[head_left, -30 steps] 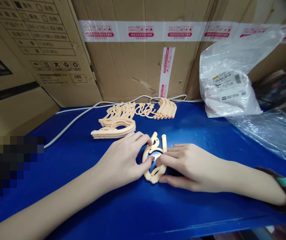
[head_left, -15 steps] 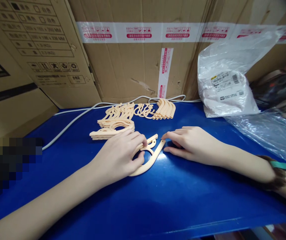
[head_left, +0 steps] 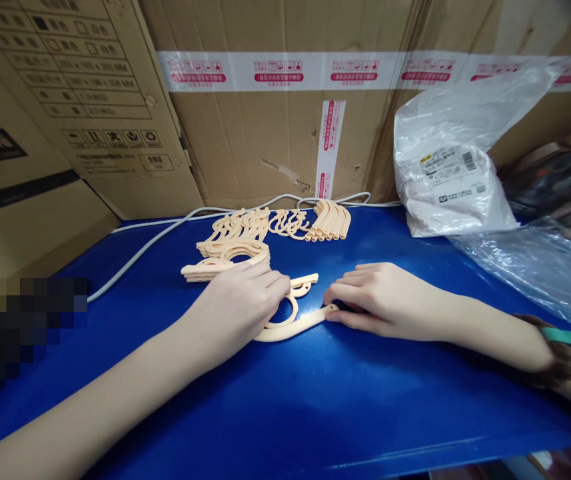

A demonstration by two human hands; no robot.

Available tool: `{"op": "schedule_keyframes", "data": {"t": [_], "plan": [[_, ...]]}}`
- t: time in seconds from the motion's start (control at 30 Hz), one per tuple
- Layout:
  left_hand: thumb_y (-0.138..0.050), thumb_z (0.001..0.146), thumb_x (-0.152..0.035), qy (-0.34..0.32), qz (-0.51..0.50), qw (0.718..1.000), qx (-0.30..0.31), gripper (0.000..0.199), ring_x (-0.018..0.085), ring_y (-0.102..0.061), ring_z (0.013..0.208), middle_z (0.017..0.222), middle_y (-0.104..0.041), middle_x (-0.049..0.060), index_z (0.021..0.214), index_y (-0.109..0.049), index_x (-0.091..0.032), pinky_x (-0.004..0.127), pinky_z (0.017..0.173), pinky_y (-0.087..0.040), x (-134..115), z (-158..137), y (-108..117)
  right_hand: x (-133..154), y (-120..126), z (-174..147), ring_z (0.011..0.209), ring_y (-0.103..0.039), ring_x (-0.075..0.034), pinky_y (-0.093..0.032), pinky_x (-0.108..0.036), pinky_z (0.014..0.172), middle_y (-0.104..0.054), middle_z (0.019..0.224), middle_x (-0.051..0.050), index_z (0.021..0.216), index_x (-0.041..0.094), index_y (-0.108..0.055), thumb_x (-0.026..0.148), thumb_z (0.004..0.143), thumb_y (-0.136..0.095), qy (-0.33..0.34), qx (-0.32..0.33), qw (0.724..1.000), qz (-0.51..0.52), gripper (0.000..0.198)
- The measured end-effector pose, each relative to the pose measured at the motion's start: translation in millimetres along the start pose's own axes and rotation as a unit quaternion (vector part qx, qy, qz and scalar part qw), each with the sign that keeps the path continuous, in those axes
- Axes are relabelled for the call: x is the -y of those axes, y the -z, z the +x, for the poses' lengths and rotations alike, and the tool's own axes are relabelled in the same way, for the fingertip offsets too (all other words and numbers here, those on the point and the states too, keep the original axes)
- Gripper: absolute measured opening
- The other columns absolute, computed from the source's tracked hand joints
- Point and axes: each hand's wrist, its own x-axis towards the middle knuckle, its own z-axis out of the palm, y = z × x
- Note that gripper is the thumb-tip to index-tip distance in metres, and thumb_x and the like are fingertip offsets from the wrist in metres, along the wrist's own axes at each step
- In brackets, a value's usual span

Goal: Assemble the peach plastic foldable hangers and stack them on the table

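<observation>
On the blue table lies a cream plastic folding hanger, made of a curved arm, a ring-shaped middle and a short straight bar. My left hand is closed over its left side, hiding that part. With thumb and fingers, my right hand pinches the tip of the curved arm, near a small hole. Just behind my left hand sits a stack of similar hangers. Farther back are a row of curved cream pieces, several loose hooks and a bundle of curved arms.
Cardboard boxes wall off the back and left of the blue table. A white cable runs along the rear. At the right stand a white plastic bag with a label and a clear plastic sheet.
The hanger's curved arm has swung down, away from the straight bar. My right hand has moved slightly down with its tip, and my left fingers have closed further over the hanger.
</observation>
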Motion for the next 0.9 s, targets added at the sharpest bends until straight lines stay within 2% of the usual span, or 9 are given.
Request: {"op": "schedule_keyframes", "data": {"t": [0.13,0.27,0.37,0.43,0.47,0.57,0.7,0.8,0.9], "plan": [[-0.047,0.092,-0.015,0.014,0.007,1.0,0.012,0.017,0.022,-0.06,0.08,0.086,-0.067,0.005,0.086,-0.064,-0.016,0.033,0.068,-0.043,-4,-1,2,-1,1,0,0.071,-0.058,-0.016,-0.035,-0.028,0.066,-0.064,0.08,-0.003,0.095,0.019,-0.06,0.04,0.099,-0.036,-0.002,-0.03,0.999,-0.019,0.031],[-0.041,0.095,-0.022,0.038,0.02,0.999,0.023,0.026,0.021,-0.06,0.081,0.082,-0.065,0.005,0.082,-0.063,-0.017,0.032,0.069,-0.042,-6,7,24,-6,3,-1,0.061,-0.051,-0.015,-0.033,-0.028,0.062,-0.059,0.07,-0.003,0.077,0.018,-0.054,0.028,0.099,-0.031,-0.002,-0.051,0.997,-0.064,0.033],[-0.043,0.093,-0.029,0.146,0.017,0.989,0.005,0.023,0.02,-0.061,0.084,0.088,-0.067,0.003,0.088,-0.065,-0.02,0.029,0.066,-0.04,7,24,44,-9,4,-2,0.055,-0.047,-0.014,-0.031,-0.026,0.058,-0.055,0.062,-0.001,0.072,0.019,-0.049,0.022,0.096,-0.033,-0.018,-0.052,0.996,-0.075,0.029],[-0.048,0.089,-0.034,0.224,0.042,0.973,0.027,0.022,0.022,-0.061,0.082,0.087,-0.068,0.003,0.092,-0.067,-0.023,0.028,0.063,-0.038,25,38,51,-11,5,-2,0.052,-0.046,-0.014,-0.03,-0.026,0.056,-0.054,0.059,-0.001,0.07,0.019,-0.047,0.022,0.094,-0.034,-0.029,-0.053,0.995,-0.079,0.028],[-0.048,0.088,-0.035,0.24,0.054,0.968,0.04,0.023,0.023,-0.062,0.083,0.089,-0.068,0.003,0.092,-0.067,-0.023,0.028,0.063,-0.038,37,45,51,-11,5,-1,0.052,-0.046,-0.014,-0.029,-0.026,0.056,-0.053,0.058,-0.001,0.069,0.019,-0.047,0.022,0.094,-0.035,-0.031,-0.055,0.995,-0.082,0.027],[-0.046,0.086,-0.037,0.257,0.063,0.961,0.081,0.029,0.025,-0.063,0.085,0.093,-0.069,0.007,0.095,-0.068,-0.02,0.03,0.065,-0.04,76,64,39,-12,5,0,0.052,-0.045,-0.014,-0.029,-0.026,0.057,-0.053,0.057,0.0,0.067,0.02,-0.045,0.021,0.092,-0.036,-0.023,-0.058,0.995,-0.078,0.027],[-0.052,0.08,-0.039,0.279,0.03,0.952,0.12,0.031,0.025,-0.063,0.087,0.098,-0.07,0.008,0.096,-0.069,-0.019,0.029,0.067,-0.04,119,80,14,-15,5,1,0.055,-0.046,-0.012,-0.029,-0.026,0.059,-0.053,0.06,0.001,0.067,0.019,-0.043,0.02,0.091,-0.037,-0.015,-0.045,0.997,-0.057,0.025],[-0.055,0.078,-0.045,0.255,0.005,0.958,0.132,0.033,0.022,-0.062,0.087,0.099,-0.071,0.005,0.095,-0.069,-0.02,0.026,0.066,-0.038,134,85,1,-16,4,0,0.056,-0.046,-0.012,-0.029,-0.026,0.06,-0.054,0.063,0.001,0.068,0.019,-0.045,0.021,0.092,-0.037,-0.012,-0.036,0.998,-0.057,0.025],[-0.056,0.075,-0.048,0.24,-0.005,0.962,0.132,0.034,0.021,-0.061,0.089,0.097,-0.071,0.005,0.091,-0.071,-0.021,0.025,0.067,-0.038,136,88,-6,-16,3,0,0.058,-0.047,-0.012,-0.03,-0.027,0.061,-0.056,0.065,0.0,0.071,0.019,-0.049,0.023,0.094,-0.037,-0.009,-0.028,0.997,-0.065,0.026]]}}
